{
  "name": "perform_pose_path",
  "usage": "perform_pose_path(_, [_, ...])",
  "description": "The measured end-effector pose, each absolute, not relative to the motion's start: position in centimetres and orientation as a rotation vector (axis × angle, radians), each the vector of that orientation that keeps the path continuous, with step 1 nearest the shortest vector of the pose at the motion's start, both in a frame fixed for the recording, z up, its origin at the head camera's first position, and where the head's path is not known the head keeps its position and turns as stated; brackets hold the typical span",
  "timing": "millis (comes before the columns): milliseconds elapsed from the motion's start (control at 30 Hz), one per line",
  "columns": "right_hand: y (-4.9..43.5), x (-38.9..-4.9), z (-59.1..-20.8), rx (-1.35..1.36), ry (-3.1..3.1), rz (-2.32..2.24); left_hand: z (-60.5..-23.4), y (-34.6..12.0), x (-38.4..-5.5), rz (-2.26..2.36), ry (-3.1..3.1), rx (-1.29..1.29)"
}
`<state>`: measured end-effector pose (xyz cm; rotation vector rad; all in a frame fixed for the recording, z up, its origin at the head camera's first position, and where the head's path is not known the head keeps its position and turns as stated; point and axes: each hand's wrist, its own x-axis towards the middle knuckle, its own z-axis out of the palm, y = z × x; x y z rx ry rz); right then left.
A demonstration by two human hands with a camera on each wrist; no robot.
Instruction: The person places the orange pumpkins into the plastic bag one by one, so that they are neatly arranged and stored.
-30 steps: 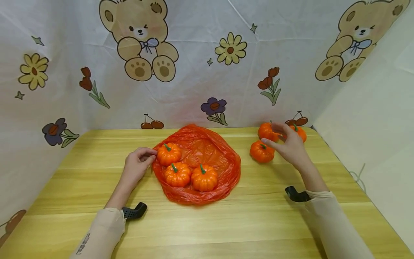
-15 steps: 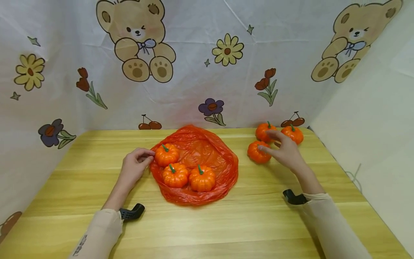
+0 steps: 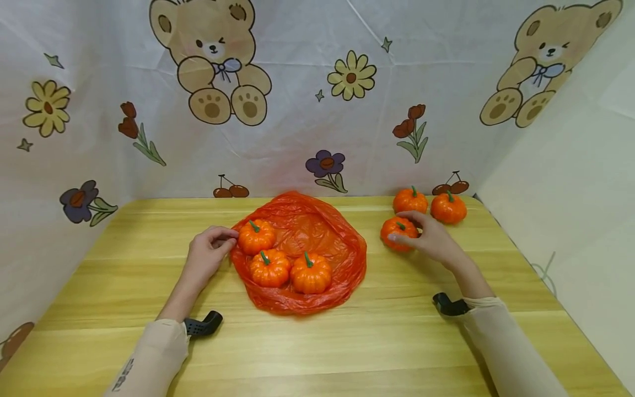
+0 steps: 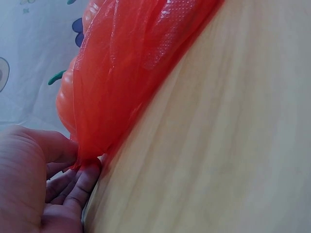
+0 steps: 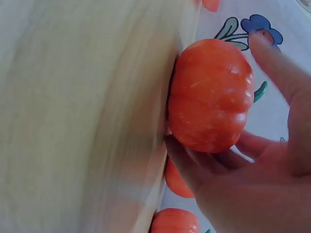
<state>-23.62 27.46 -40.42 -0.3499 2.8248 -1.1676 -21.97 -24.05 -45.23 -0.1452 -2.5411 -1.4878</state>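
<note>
My left hand (image 3: 208, 251) pinches the left edge of a red plastic bag (image 3: 347, 259) between thumb and fingers; the left wrist view shows the gathered film (image 4: 112, 97) at its fingertips. Three small orange pumpkins with green stems sit in the spread bag: one at the back left (image 3: 256, 238), one at the front left (image 3: 270, 268), one at the front right (image 3: 311, 274). To the right, my right hand (image 3: 436, 240) is around another pumpkin (image 3: 394, 226) on the table. Its fingers lie along one side of this pumpkin (image 5: 211, 97), and the thumb stands off the other side.
Behind the right hand two more pumpkins stand near the table's back edge, one on the left (image 3: 409, 202) and one on the right (image 3: 448, 209). A printed bear cloth (image 3: 288, 138) hangs behind the wooden table (image 3: 317, 353). Each wrist carries a black mount (image 3: 203, 324).
My right hand has come down and leftward from above the right-hand pumpkins to around the nearest one. The left hand keeps its hold on the bag's edge.
</note>
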Motion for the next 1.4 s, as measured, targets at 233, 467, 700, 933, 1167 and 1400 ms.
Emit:
perform_pose_path(233, [27.5, -23.6, -40.6, -0.418, 2.753, -1.142, -45.0, -23.9, -21.9, -1.486, -2.542, -0.147])
perform_pose_path(467, [27.5, -23.7, -40.9, -0.440, 2.789, -1.200, -45.1, -23.9, -21.9, -1.488, -2.546, -0.144])
perform_pose_path(700, [27.2, -24.0, -41.3, -0.468, 2.858, -1.192, -45.2, -24.0, -21.9, -1.483, -2.545, -0.142])
perform_pose_path(933, [26.8, -24.1, -41.3, -0.497, 2.900, -1.181, -45.1, -24.0, -21.9, -1.472, -2.551, -0.140])
perform_pose_path(1167, [26.2, -24.1, -40.6, -0.510, 2.890, -1.191, -45.0, -24.1, -21.9, -1.477, -2.539, -0.147])
perform_pose_path(1400, [25.5, -24.0, -39.9, -0.513, 2.890, -1.194, -45.1, -24.2, -21.7, -1.483, -2.545, -0.145])
